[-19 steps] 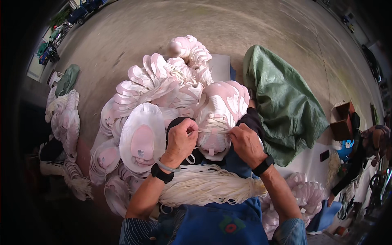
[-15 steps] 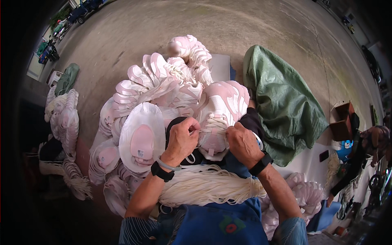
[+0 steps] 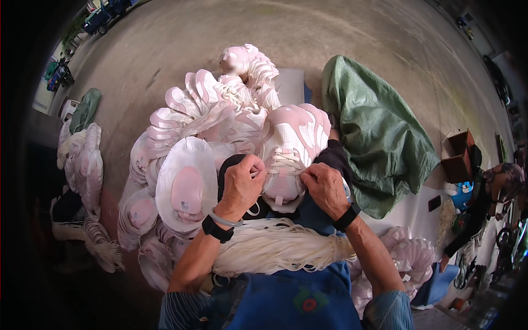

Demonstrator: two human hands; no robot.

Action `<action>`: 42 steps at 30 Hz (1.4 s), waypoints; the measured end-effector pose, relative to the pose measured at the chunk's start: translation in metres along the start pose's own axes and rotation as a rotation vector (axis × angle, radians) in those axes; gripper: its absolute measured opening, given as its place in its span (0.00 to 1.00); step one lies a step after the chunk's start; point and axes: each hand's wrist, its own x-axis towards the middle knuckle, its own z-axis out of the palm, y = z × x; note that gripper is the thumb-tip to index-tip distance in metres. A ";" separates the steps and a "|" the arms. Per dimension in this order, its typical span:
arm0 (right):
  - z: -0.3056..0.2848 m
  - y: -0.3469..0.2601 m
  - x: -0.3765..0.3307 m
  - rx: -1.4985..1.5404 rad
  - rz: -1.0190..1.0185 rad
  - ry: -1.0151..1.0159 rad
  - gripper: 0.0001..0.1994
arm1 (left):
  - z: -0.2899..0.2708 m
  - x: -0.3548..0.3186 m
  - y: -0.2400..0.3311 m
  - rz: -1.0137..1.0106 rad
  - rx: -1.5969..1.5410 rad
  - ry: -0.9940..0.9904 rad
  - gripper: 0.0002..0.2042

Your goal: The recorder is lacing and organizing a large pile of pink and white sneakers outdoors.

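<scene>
A pink and white sneaker [image 3: 290, 144] rests toe-away on my lap in front of me. My left hand [image 3: 242, 184] pinches a white lace end at the shoe's left eyelets. My right hand [image 3: 325, 188] grips the lace at the right side of the tongue. A thick bundle of white shoelaces [image 3: 278, 253] lies across my lap below both wrists. Both wrists wear black bands.
A heap of pink and white sneakers [image 3: 187, 132] fills the left and centre, one sole-up [image 3: 186, 184]. A green tarp [image 3: 379, 132] lies to the right. More shoes [image 3: 82, 165] sit far left and lower right [image 3: 407, 258]. Another person [image 3: 489, 192] is at the right edge.
My left hand has shifted slightly right toward the shoe's eyelets, closing on the lace. My right hand stays at the tongue. The sneaker has not moved.
</scene>
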 end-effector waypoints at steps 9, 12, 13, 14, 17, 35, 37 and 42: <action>-0.007 -0.021 -0.031 -0.494 -0.175 0.118 0.18 | -0.002 -0.035 0.020 0.354 0.511 0.048 0.25; 0.003 -0.026 -0.034 -0.532 -0.137 0.052 0.19 | 0.005 -0.036 0.014 0.299 0.565 0.024 0.26; 0.005 -0.025 -0.033 -0.533 -0.137 0.055 0.19 | 0.007 -0.035 0.010 0.283 0.535 0.080 0.26; 0.009 -0.023 -0.033 -0.513 -0.117 0.061 0.18 | 0.008 -0.035 0.008 0.266 0.504 0.136 0.26; 0.016 -0.021 -0.030 -0.500 -0.085 0.066 0.15 | 0.011 -0.033 0.002 0.323 0.519 0.124 0.24; 0.012 -0.015 -0.024 -0.391 -0.303 0.030 0.14 | 0.009 -0.024 0.001 0.406 0.279 0.063 0.13; 0.009 -0.022 -0.021 -0.490 -0.289 -0.066 0.15 | 0.007 -0.023 0.010 0.484 0.413 0.014 0.14; 0.016 -0.030 -0.015 -0.829 -0.400 -0.014 0.07 | 0.010 -0.021 0.014 0.482 0.619 -0.094 0.14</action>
